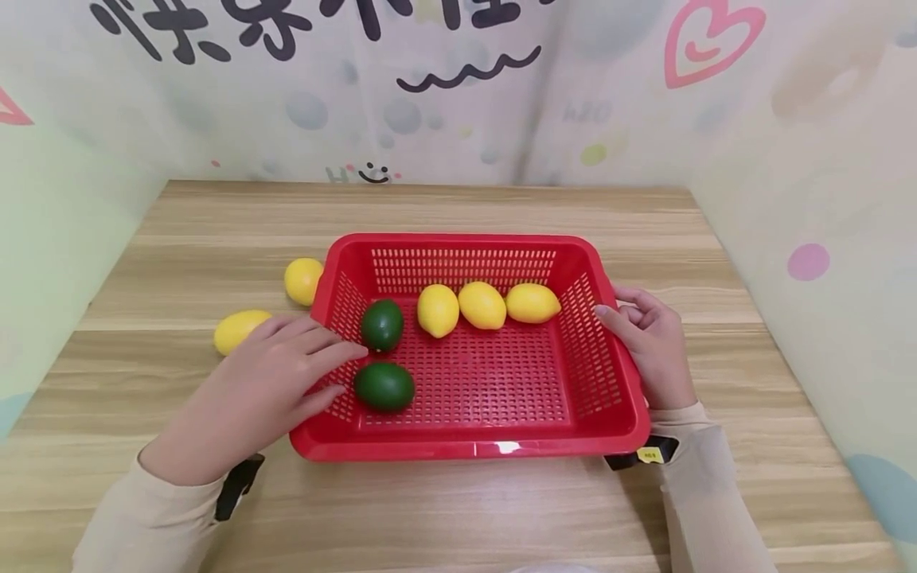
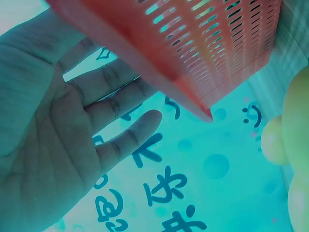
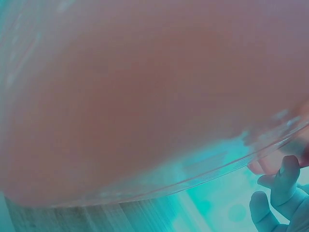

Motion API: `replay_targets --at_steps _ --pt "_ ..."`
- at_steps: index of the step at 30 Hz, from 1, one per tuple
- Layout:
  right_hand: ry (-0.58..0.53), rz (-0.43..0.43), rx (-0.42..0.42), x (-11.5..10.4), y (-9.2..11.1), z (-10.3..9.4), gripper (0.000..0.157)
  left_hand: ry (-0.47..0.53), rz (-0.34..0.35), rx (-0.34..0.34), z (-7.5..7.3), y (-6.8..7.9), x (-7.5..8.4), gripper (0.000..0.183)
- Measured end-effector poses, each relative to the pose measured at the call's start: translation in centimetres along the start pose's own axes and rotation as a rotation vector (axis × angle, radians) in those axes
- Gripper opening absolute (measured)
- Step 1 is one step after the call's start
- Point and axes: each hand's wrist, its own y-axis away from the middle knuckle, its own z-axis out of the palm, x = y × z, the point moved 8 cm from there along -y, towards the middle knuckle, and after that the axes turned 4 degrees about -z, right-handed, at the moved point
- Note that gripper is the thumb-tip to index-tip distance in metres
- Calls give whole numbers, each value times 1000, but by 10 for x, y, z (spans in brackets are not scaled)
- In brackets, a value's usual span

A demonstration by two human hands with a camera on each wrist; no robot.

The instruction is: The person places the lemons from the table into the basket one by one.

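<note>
A red plastic basket with slotted walls sits before me. Three lemons lie in a row towards its back wall. Two dark green oval fruits, smooth and glossy, lie near its left wall. My left hand hovers over the left rim, fingers loosely extended, one fingertip close to the green fruits. In the left wrist view its fingers reach past the rim and hold nothing. On the opposite side, my right hand grips the right rim, thumb on top and fingers curled outside.
Outside the basket on the left, a lemon lies by my left wrist and another yellow fruit lies close to the basket's wall. The wooden table meets a printed wall covering at the back and on both sides.
</note>
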Motion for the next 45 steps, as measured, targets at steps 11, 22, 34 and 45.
replay_targets --at_steps 11,22,34,45 --pt "-15 -7 -7 -3 -1 0 55 -23 -30 80 -13 8 -16 57" --pt "-21 -2 -14 -1 1 1 55 75 -119 40 -12 26 -42 61" --pt "-34 -14 -19 -3 0 1 53 69 -201 10 -3 37 -64 71" --pt "-44 -19 -13 -2 0 0 52 134 -207 -50 11 37 -75 67"
